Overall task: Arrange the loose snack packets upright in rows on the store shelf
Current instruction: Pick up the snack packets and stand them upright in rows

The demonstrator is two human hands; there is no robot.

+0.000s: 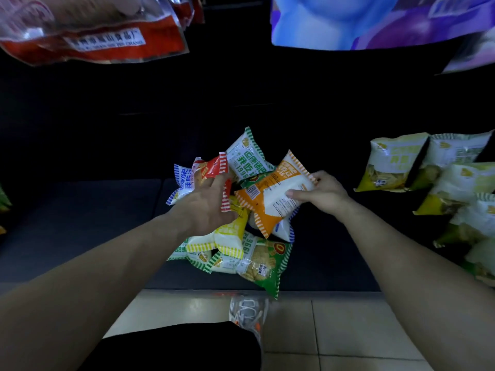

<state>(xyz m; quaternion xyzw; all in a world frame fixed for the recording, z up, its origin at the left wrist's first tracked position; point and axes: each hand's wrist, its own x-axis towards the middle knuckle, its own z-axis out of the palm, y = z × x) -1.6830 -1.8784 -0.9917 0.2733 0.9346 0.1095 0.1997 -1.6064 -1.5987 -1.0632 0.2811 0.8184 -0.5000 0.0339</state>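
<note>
A: Where are the loose packets?
B: They lie in one pile (pixel 235 245) in the middle of the dark shelf (pixel 80 210), near its front edge. I see none standing upright; they lie across one another.
A: And the hands?
B: Both are at the pile. The right hand (pixel 325 194) grasps an orange packet (pixel 267 202) at the packet's 3 o'clock edge, with the thumb on its face. This packet is tilted and sits above the others. The left hand (pixel 206 204) reaches in from 7 o'clock, and its fingers close on a red packet (pixel 214 170).
A: What is around these two?
B: A green packet (pixel 251 159) is at 12 o'clock of the pile. A blue packet (pixel 182 183) is at 9 o'clock, just beside the red one. The yellow packets (pixel 227 239) lie under the left wrist. A windowed packet (pixel 265 263) at 6 o'clock sticks out over the shelf's front edge.
A: Is there something else?
B: Yes. At 3 o'clock, well apart from the pile, pale green bags (pixel 391 162) lean in rows. At 11 o'clock of the view hangs a red bag (pixel 93 36), and at 1 o'clock a blue and purple bag (pixel 348 20). At 6 o'clock a shoe (pixel 249 314) stands on the tiled floor (pixel 348 330).
</note>
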